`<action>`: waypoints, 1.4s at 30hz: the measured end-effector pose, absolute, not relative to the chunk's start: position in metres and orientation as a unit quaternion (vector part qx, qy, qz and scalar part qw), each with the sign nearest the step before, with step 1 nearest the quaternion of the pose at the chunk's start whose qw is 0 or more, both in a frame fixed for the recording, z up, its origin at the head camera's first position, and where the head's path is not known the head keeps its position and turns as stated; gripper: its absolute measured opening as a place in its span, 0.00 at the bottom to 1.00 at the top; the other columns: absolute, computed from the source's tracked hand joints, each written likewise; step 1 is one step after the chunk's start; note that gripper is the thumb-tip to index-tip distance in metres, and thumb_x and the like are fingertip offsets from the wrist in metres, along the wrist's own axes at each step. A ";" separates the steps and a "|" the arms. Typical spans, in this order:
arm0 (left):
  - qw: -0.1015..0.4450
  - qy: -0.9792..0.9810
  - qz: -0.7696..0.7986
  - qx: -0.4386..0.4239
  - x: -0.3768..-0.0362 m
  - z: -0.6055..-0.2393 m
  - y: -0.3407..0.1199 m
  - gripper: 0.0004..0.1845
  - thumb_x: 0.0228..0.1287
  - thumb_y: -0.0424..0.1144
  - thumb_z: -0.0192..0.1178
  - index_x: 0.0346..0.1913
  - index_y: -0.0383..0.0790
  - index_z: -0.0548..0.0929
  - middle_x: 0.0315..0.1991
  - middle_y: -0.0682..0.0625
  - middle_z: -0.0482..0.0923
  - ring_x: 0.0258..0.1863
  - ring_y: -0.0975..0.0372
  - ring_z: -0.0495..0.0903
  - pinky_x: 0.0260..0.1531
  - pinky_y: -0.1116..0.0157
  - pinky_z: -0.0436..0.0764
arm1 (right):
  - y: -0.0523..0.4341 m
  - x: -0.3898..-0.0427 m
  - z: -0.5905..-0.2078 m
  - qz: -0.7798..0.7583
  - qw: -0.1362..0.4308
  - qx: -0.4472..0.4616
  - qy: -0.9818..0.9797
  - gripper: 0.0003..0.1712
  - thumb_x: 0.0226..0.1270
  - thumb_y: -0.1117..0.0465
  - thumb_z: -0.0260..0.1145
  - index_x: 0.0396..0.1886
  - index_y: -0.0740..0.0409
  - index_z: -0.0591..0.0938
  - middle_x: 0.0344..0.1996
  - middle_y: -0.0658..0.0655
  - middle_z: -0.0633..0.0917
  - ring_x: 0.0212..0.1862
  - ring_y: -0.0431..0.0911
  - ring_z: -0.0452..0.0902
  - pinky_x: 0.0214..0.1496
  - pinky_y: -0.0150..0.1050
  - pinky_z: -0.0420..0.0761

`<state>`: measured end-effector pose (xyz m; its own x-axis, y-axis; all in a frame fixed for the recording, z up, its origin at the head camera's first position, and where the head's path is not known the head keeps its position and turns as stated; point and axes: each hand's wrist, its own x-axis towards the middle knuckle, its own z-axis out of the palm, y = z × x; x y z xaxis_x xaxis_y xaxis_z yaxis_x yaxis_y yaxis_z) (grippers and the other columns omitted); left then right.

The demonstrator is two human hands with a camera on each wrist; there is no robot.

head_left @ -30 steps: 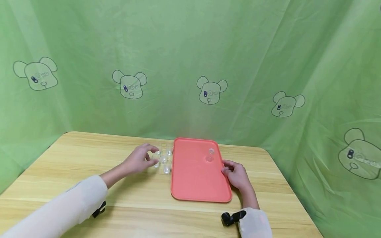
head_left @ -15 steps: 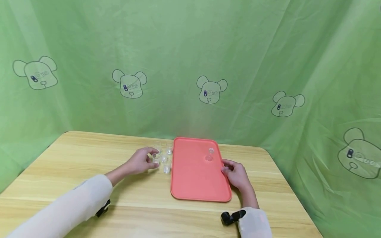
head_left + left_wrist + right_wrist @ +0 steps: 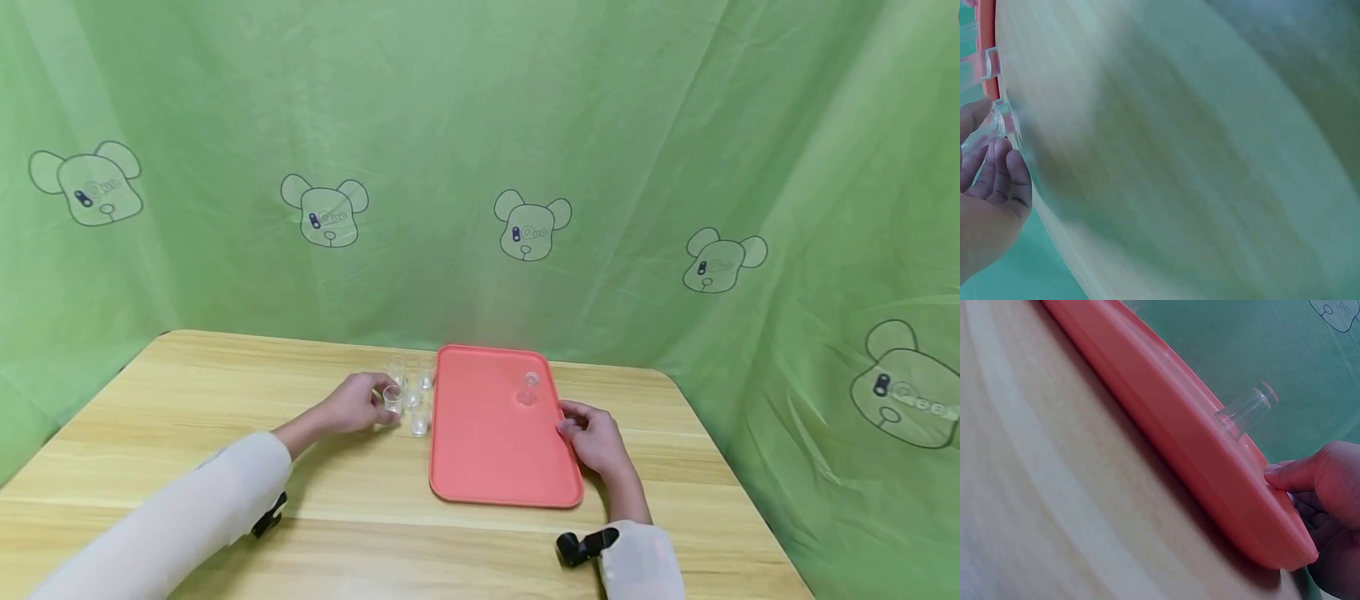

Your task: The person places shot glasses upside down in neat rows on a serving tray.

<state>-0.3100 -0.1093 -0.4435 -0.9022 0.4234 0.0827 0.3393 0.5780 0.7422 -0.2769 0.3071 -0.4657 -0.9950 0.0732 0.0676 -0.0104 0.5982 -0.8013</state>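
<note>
My left hand point(image 3: 356, 403) pinches a clear shot glass point(image 3: 393, 399) between thumb and fingers, its mouth facing up. In the left wrist view, the fingers point(image 3: 1001, 159) curl close around the base of that glass point(image 3: 1002, 119). More clear glasses point(image 3: 420, 418) stand just right of and behind it, against the left side of a red tray point(image 3: 495, 467). One glass point(image 3: 1246, 412) stands upside down on the tray near its right edge. My right hand point(image 3: 597, 437) holds the right rim, thumb point(image 3: 1285, 477) over the top and fingers partly hidden.
The pale wooden table point(image 3: 337, 533) reaches back to a green curtain point(image 3: 435, 283) printed with bear heads. Black wrist cameras point(image 3: 588, 547) hang below both light sleeves point(image 3: 180, 508).
My left hand has reached slightly right and its fingers have come together on the shot glass. The right hand and the tray stay in place.
</note>
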 end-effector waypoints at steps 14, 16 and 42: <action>0.095 0.899 0.372 0.213 -0.312 -0.439 -0.111 0.20 0.55 0.33 0.77 0.50 0.33 0.84 0.36 0.49 0.81 0.36 0.61 0.78 0.43 0.61 0.81 | 0.306 -0.277 -0.465 0.449 0.046 -0.020 -0.892 0.23 0.74 0.68 0.62 0.67 0.64 0.78 0.49 0.63 0.85 0.49 0.52 0.80 0.44 0.38 0.80; 0.098 0.901 0.365 0.214 -0.311 -0.437 -0.111 0.18 0.55 0.33 0.76 0.48 0.33 0.85 0.35 0.50 0.80 0.36 0.60 0.77 0.43 0.61 0.80 | 0.306 -0.277 -0.466 0.448 0.045 -0.019 -0.893 0.23 0.74 0.68 0.62 0.67 0.64 0.78 0.49 0.63 0.85 0.49 0.52 0.80 0.44 0.38 0.80; 0.088 0.909 0.347 0.213 -0.313 -0.441 -0.110 0.19 0.57 0.37 0.77 0.48 0.32 0.86 0.35 0.50 0.82 0.37 0.60 0.79 0.43 0.60 0.81 | 0.306 -0.277 -0.466 0.450 0.041 -0.028 -0.892 0.23 0.75 0.67 0.62 0.68 0.63 0.78 0.48 0.62 0.85 0.48 0.51 0.79 0.44 0.38 0.80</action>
